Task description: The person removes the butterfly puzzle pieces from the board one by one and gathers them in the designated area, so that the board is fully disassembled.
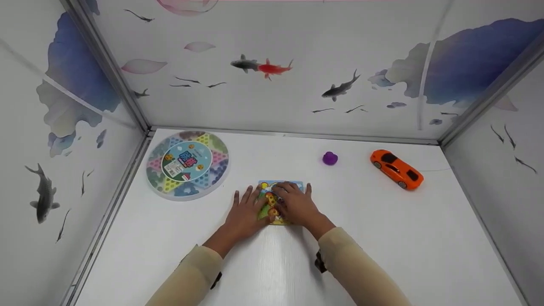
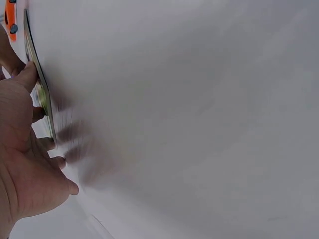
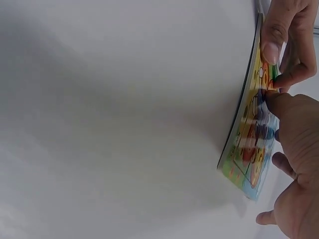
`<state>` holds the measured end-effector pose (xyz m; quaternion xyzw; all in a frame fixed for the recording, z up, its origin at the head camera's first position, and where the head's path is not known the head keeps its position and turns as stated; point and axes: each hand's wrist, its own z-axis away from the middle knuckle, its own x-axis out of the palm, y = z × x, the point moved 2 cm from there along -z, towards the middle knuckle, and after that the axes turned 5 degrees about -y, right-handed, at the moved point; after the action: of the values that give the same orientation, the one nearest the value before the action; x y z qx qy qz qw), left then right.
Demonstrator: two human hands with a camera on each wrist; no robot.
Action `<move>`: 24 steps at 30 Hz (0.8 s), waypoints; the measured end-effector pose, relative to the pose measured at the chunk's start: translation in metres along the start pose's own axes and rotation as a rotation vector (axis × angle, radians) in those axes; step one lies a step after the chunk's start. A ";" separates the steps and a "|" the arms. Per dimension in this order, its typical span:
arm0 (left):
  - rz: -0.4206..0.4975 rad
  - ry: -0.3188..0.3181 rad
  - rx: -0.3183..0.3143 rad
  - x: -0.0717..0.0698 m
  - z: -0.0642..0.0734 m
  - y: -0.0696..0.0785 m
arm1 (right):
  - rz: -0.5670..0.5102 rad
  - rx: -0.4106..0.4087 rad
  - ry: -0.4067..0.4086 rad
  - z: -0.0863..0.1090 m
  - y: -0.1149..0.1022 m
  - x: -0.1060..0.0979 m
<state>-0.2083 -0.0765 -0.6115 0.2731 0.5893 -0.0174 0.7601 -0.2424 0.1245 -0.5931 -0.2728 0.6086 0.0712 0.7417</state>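
Two hands, one little cartoon board, toys all around

So I'm standing here watching someone at a white table (image 1: 382,242), both hands on a small, brightly coloured picture board (image 1: 271,199). The board is on the tabletop right in front of them, around the middle, and the hands cover a good part of it.

Left hand (image 1: 243,217): loose and spread, not grasping anything. The thumb is on the board near its close edge, and some of the fingers stick out past the left side. Right hand (image 1: 300,208): also not clenched, fingers stretched over the upper right of the board and touching its face, with the little finger poking out past the right edge. The two hands are very near each other. How hard either one is pressing, honestly can't tell.

Other stuff on the table: a big round game board (image 1: 187,165) with a star pattern at the far left, a small purple toy (image 1: 330,158) beyond the right hand, and an orange toy car (image 1: 397,169) further right, sitting at an angle. Both arms are in beige sleeves (image 1: 359,267). The back wall (image 1: 272,112) has fish printed on it, one of them bright red.
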 end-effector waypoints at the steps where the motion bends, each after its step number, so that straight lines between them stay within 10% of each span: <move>1: 0.011 0.002 0.007 0.000 0.000 0.000 | -0.007 0.003 -0.002 -0.001 -0.001 0.000; 24: 0.061 -0.048 -0.001 -0.008 -0.010 0.003 | 0.017 0.031 -0.041 -0.027 -0.019 -0.002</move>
<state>-0.2184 -0.0714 -0.6049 0.2898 0.5625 -0.0005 0.7743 -0.2583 0.0957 -0.5878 -0.2544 0.5966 0.0736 0.7576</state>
